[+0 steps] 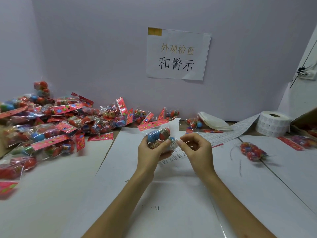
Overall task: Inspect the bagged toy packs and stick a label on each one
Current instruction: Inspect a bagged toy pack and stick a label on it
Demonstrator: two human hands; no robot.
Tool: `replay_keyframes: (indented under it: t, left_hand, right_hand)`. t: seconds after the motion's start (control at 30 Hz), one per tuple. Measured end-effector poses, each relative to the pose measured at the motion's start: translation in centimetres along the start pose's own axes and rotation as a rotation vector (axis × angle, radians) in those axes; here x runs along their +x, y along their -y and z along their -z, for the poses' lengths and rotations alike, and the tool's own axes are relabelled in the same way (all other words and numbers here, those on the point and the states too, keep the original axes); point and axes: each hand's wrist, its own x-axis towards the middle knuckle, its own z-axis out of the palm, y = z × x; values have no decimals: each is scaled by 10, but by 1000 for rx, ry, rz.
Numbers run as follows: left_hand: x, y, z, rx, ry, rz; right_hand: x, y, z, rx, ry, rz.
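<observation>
My left hand (pixel 151 150) grips a clear bagged toy pack (pixel 158 133) with a red flowered header card and blue and red balls inside, held above the table's middle. A small white label (pixel 173 144) sits on the pack's lower right, under my left thumb. My right hand (pixel 197 148) is just right of it, thumb and forefinger pinched together at the label's edge. Whether the label is stuck down fully is unclear. A strip of labels (pixel 173 157) lies on the table under my hands.
A big heap of toy packs (pixel 51 124) fills the left and back of the table. A label roll (pixel 272 123) stands at back right, its strip trailing toward me. One pack (pixel 252 152) lies alone on the right, others (pixel 301 141) by a cardboard box. A paper sign (pixel 178 53) hangs on the wall.
</observation>
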Motion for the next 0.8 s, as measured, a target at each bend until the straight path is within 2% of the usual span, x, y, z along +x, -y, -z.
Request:
replay_keyframes:
  t: [0.2,0.43,0.53,0.8]
  left_hand:
    - [-1,-1,2,-46,14,22]
    - [0,0,3,-66,16,30]
    - [1,1,2,-55,19,25]
    - [1,3,3,-54,18,23]
  right_hand:
    - [-5,4,-1,-184,20,210]
    - [-5,-2,-2,-340,122,351]
    - [-5,-6,-4,-396,107,385]
    - [-5,-6,-4,-357,85,399]
